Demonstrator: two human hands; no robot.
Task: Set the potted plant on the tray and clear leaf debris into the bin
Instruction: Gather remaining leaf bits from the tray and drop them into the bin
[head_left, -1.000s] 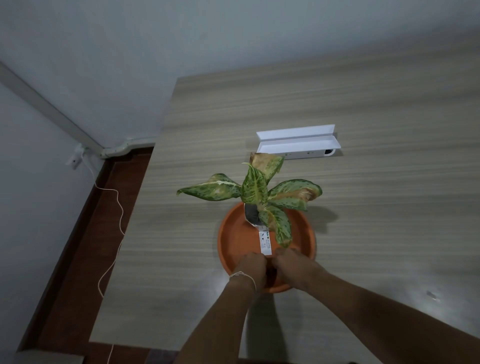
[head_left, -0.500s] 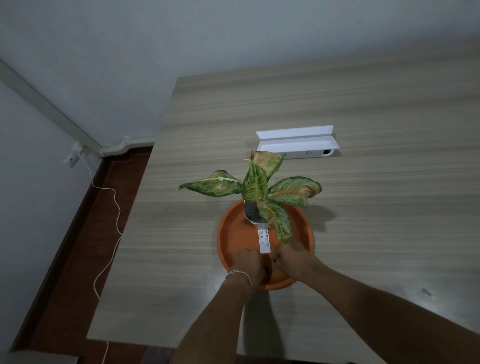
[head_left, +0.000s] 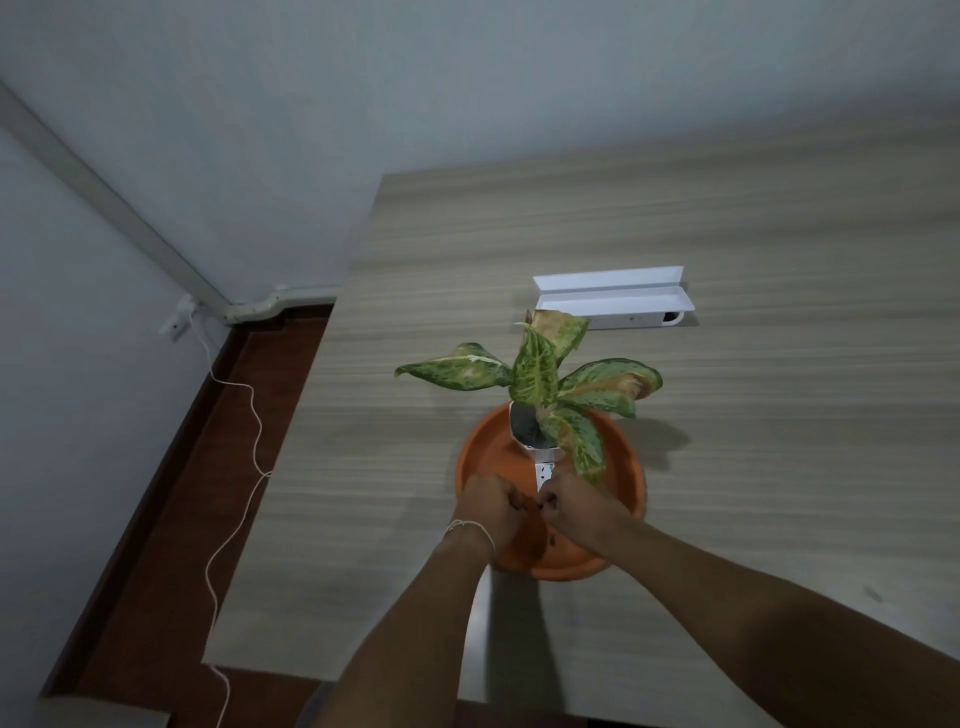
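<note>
The potted plant has speckled green leaves with browned tips and stands in a small white pot on the round orange tray. A white label hangs down the pot's front. My left hand and my right hand are both curled into fists over the tray's near half, knuckles almost touching just below the label. Nothing shows inside either fist. A small dark scrap of leaf lies on the tray floor beside my right wrist. No bin is in view.
The tray sits on a wood-grain table near its front left part. A white angled box lies behind the plant. The table's left edge drops to a dark red floor with a thin white cable and a wall socket.
Both hands have crept a little farther over the tray toward the pot and closed in on each other. The plant and tray have stayed put.
</note>
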